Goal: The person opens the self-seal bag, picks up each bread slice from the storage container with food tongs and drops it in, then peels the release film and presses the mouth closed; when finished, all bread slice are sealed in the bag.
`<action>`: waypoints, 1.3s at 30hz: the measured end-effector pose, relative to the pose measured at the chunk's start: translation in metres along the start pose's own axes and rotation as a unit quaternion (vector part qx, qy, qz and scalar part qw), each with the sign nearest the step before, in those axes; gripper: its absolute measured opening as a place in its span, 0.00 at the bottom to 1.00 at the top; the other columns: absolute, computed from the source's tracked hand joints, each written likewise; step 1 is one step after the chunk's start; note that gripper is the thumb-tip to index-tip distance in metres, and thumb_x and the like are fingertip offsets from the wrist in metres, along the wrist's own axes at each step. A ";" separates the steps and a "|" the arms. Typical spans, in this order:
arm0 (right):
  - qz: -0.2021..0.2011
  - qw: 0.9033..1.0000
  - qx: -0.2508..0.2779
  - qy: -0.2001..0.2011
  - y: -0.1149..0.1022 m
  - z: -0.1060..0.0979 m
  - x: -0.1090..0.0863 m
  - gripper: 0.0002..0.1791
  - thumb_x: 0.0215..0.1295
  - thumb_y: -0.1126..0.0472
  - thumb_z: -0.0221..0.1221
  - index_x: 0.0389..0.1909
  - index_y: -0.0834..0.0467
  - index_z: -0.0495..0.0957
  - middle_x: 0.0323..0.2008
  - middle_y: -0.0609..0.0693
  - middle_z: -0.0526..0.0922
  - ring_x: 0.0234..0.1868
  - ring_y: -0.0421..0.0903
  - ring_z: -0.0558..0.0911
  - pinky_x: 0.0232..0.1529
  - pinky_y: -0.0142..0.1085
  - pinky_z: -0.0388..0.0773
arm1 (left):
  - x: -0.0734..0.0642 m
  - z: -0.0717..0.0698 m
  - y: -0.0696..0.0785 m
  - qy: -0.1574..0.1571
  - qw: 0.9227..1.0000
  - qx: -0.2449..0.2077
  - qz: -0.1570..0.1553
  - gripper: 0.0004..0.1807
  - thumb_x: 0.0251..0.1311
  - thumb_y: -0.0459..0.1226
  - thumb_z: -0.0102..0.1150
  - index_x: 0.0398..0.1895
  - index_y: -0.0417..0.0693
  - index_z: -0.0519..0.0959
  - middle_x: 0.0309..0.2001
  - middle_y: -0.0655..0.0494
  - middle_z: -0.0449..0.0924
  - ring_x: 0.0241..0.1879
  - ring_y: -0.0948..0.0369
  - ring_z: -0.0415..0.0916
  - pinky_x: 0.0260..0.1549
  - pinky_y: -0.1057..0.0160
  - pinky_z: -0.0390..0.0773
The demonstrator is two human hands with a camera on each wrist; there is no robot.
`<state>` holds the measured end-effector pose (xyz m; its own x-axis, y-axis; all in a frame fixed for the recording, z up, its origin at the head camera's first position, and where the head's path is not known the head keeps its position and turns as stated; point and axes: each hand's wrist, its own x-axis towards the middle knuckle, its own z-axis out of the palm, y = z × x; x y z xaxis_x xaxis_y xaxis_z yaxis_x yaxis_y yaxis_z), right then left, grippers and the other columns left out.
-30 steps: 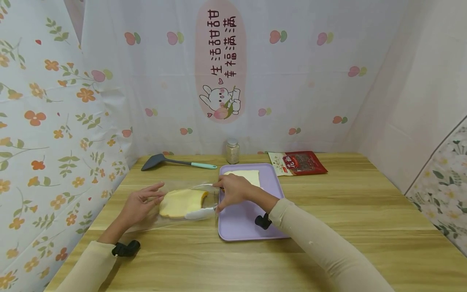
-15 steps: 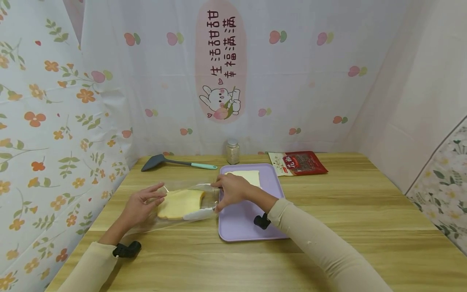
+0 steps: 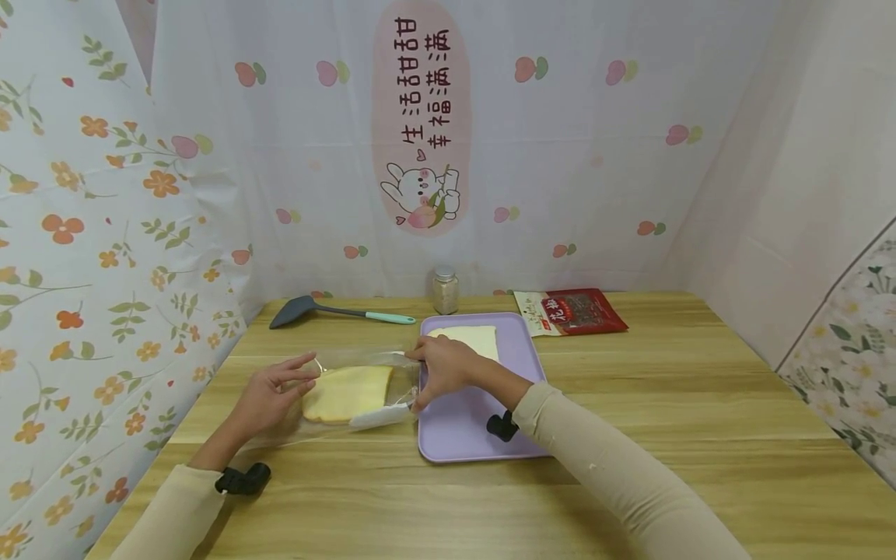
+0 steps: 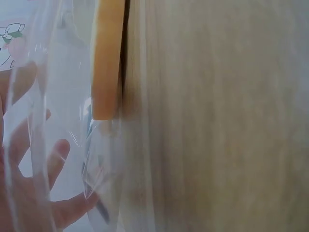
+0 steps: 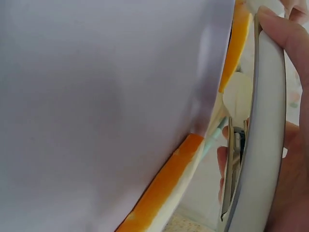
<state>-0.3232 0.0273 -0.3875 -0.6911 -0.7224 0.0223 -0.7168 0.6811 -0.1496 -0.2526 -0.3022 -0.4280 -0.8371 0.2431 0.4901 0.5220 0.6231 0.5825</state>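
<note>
In the head view, a bread slice [image 3: 346, 393] lies behind the film of a clear plastic bag [image 3: 350, 358], left of centre above the worktop [image 3: 350, 505]. The left hand [image 3: 269, 395], lower left, touches the bag with fingers loosely extended. The right hand [image 3: 448, 367], near the centre, has its grip closed round white tongs [image 3: 381, 416], one blade lying over the slice's lower right corner. A second slice [image 3: 476, 339] rests at the top of the purple tray [image 3: 469, 435]. Above sit a spatula [image 3: 336, 309], a jar [image 3: 445, 291] and a red packet [image 3: 581, 311].

In the left wrist view, spread fingers show through the film at lower left; the slice's crust edge is at upper left of centre.

In the right wrist view, the thumb presses one tong arm at upper right, and the tray fills the left.
</note>
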 end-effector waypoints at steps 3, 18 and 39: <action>0.001 1.000 0.011 -0.003 0.000 -0.001 -0.001 0.57 0.35 0.30 0.74 0.69 0.52 0.72 0.58 0.50 0.76 0.49 0.48 0.75 0.42 0.38 0.74 | 0.000 0.000 -0.001 -0.004 1.000 0.009 -0.009 0.09 0.61 0.30 0.66 0.43 0.38 0.87 0.61 0.39 0.76 0.59 0.39 0.73 0.32 0.72 0.73; 0.005 0.995 0.095 0.005 0.005 0.001 -0.013 0.52 0.44 0.37 0.75 0.70 0.56 0.70 0.61 0.51 0.74 0.56 0.48 0.73 0.54 0.41 0.72 | 0.000 0.001 -0.001 0.005 1.000 0.012 -0.006 0.08 0.61 0.30 0.66 0.43 0.39 0.87 0.61 0.39 0.76 0.60 0.38 0.72 0.41 0.79 0.68; 0.053 0.991 0.118 0.041 0.006 -0.007 -0.043 0.47 0.45 0.37 0.74 0.66 0.55 0.75 0.54 0.49 0.80 0.46 0.44 0.76 0.40 0.39 0.73 | 0.002 -0.003 0.000 0.005 1.000 0.010 -0.024 0.08 0.63 0.32 0.65 0.43 0.39 0.87 0.62 0.42 0.76 0.62 0.43 0.71 0.52 0.75 0.68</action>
<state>-0.2986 0.0630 -0.3827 -0.7735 -0.6296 0.0727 -0.6048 0.6990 -0.3815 -0.2542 -0.3039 -0.4253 -0.8590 0.2055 0.4690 0.4782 0.6492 0.5914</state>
